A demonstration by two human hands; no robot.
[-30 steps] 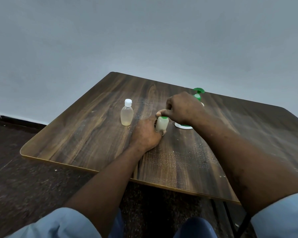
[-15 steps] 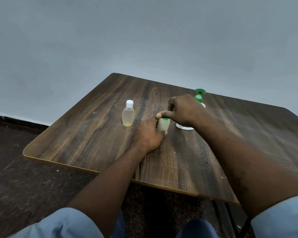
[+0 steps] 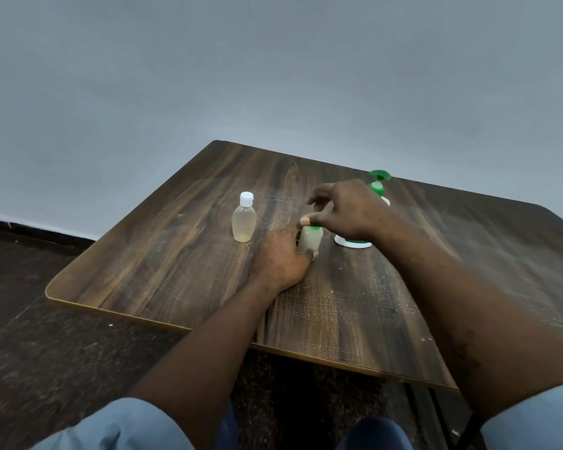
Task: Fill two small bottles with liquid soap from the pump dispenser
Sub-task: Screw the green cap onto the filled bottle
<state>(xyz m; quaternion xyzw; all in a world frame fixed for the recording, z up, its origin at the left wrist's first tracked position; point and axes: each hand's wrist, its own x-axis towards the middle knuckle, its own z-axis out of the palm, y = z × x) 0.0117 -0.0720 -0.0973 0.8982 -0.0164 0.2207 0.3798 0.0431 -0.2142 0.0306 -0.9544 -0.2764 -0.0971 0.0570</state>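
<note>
While the left hand (image 3: pixel 278 263) wraps a full grip round the bottle (image 3: pixel 309 241), upright mid-counter (image 3: pixel 176 254) near the dispenser (image 3: pixel 378 186), the right hand (image 3: pixel 351 209) pinches its cap (image 3: pixel 314 228), best turned squarely with the base held firm.

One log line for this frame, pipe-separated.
left hand grips green-capped bottle upright on table | right hand thumb on its cap, grip unclear | white-capped bottle capped, apart | pump dispenser behind right hand
</note>
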